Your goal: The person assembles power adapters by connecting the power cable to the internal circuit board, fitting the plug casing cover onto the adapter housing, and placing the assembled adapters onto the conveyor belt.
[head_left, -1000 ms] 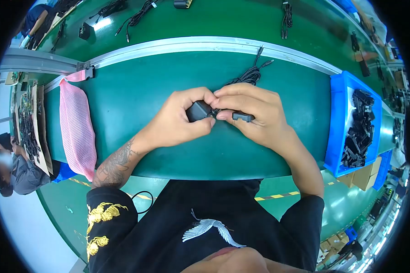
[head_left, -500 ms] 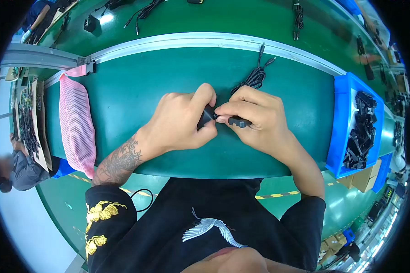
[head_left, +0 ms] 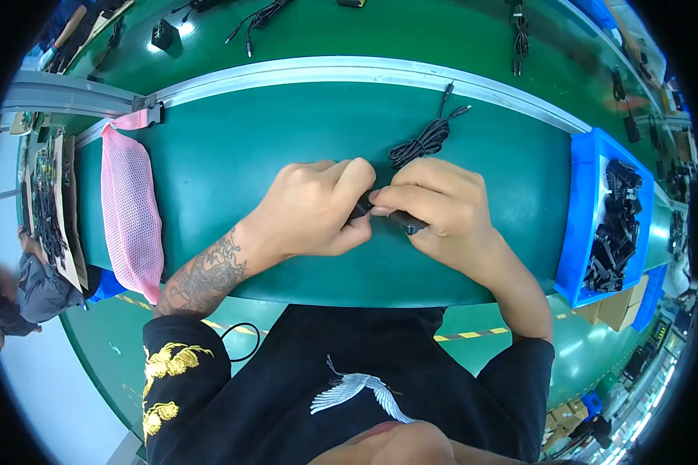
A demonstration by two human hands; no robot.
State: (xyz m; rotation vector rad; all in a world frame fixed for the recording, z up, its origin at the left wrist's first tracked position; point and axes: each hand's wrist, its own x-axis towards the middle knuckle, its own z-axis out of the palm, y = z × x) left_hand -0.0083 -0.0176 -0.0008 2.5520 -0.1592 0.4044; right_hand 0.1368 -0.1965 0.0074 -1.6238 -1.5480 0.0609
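My left hand (head_left: 318,205) is closed around a black power adapter (head_left: 361,206); most of its body is hidden by the fingers. Close against it, my right hand (head_left: 447,203) pinches at the adapter's end with thumb and forefinger. A small black plastic piece (head_left: 408,223) sits in the curled fingers of that same hand. What lies right between the two sets of fingertips is too small to make out. Just beyond my right hand, a bundled black cable (head_left: 420,146) rests on the green table (head_left: 248,139), its two plug ends pointing away from me.
A blue bin (head_left: 578,209) of black plastic parts stands at the right. At the left lies a pink mesh pouch (head_left: 132,209). Behind a metal rail (head_left: 349,68), a green belt (head_left: 411,35) carries cables and a black adapter (head_left: 163,34). Another person (head_left: 39,271) sits far left.
Both hands have shifted slightly, and less of the adapter shows. The small black piece has turned in my right hand. Beyond the rail, the cables and adapter have moved right.
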